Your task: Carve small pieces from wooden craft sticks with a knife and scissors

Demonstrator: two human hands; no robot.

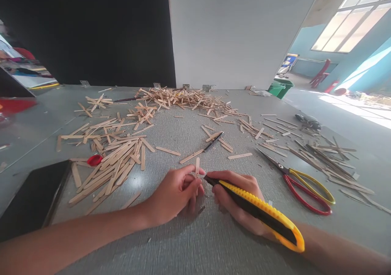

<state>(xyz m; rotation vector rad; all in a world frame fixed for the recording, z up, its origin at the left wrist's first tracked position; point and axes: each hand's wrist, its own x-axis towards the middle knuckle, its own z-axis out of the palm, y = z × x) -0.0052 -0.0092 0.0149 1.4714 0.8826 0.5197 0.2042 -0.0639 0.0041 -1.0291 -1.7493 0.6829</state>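
Note:
Between the thumb and fingers of my left hand (174, 193) a short wooden craft stick (197, 166) is pinched, standing nearly upright. My right hand (240, 197) is closed around a yellow and black utility knife (259, 210), whose tip points at the stick close to my left fingertips. Whether the blade touches the wood I cannot tell. Just beyond both hands, a black pen (213, 141) lies over a few loose craft sticks. Scissors (301, 181) with one red and one yellow handle rest to the right of my right hand, blades toward the back left.
A large pile of craft sticks (180, 98) lies along the back, and another (113, 169) spreads at left. Beside that are a red cap (94, 160) and a black flat object (33, 193). Thin wood strips (330, 165) lie at right. An upright panel (238, 35) stands behind.

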